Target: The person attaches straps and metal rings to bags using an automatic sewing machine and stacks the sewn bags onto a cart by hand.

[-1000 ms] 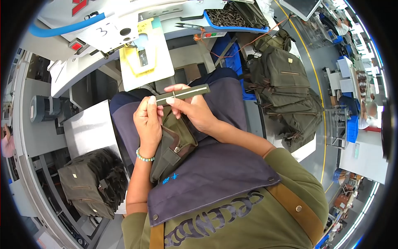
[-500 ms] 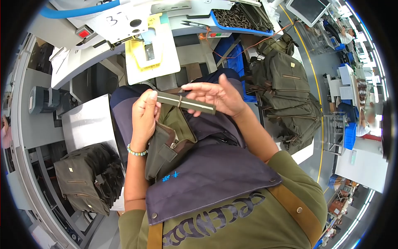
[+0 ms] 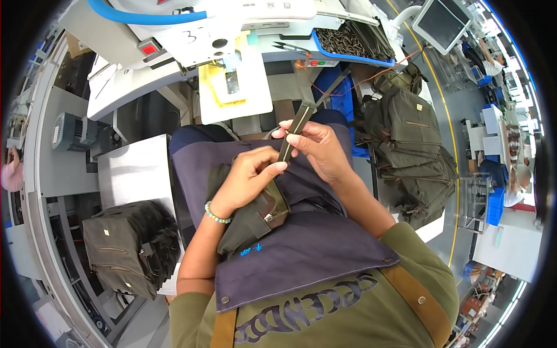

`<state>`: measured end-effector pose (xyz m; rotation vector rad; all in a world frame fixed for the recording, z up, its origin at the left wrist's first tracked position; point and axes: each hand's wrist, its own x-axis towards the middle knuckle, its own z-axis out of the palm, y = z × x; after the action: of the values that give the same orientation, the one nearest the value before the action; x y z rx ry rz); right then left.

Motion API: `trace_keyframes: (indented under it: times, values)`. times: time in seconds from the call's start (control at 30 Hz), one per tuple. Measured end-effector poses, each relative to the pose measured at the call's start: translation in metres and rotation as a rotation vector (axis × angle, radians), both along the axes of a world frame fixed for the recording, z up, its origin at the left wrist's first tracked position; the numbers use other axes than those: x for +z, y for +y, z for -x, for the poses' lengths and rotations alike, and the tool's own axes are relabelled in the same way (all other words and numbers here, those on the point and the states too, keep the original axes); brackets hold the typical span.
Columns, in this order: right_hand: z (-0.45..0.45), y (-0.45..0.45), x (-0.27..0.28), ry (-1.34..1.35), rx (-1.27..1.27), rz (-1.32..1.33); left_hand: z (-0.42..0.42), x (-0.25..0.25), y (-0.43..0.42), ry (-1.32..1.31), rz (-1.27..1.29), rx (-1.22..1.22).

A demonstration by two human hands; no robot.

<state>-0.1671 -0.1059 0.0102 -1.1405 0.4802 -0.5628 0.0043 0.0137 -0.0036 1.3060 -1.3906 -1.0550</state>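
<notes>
The apron (image 3: 304,240) is best kept level, as it serves as the rest for the work; on it the green pouch (image 3: 238,230) is laid, partly covered by the left hand (image 3: 249,174), and its weight is better borne there than hung from the fingers; the left hand is half curled, with thumb and fingertips brought to the lower end of the strap (image 3: 301,118), though whether that end is pinched cannot be told; the right hand (image 3: 320,151) is closed lightly, the strap being held between its thumb and fingers; the strap is held aslant above the pouch, its upper end ungripped; a light, even pinch seems called for, so that the strap is neither twisted nor bent; as for materials, the apron is made of dark, purplish cloth, softly creased; the pouch is formed of slack, dull green fabric, touched with brown near its opening; the strap is narrow, straight and seemingly stiff, marked lengthwise by a pale stripe; smallest, the zip (image 3: 276,214) is toothed in what is judged to be metal
</notes>
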Motion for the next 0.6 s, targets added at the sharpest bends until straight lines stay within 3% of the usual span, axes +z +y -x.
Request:
trace_keyframes:
  times: [0.07,0.33,0.43,0.6]
  values:
    - [-0.005,0.001,0.002,0.001,0.005,-0.037,0.009,0.001,-0.001,0.163,-0.027,0.025]
    - [-0.013,-0.016,0.015,0.053,0.005,0.069,-0.005,0.002,0.007,0.160,-0.113,0.055]
    - [-0.015,-0.023,0.019,0.149,0.041,0.266,-0.007,0.003,0.008,0.221,-0.164,0.098]
    - [-0.015,-0.028,0.019,0.132,0.021,0.228,-0.010,0.003,0.008,0.186,-0.076,0.112]
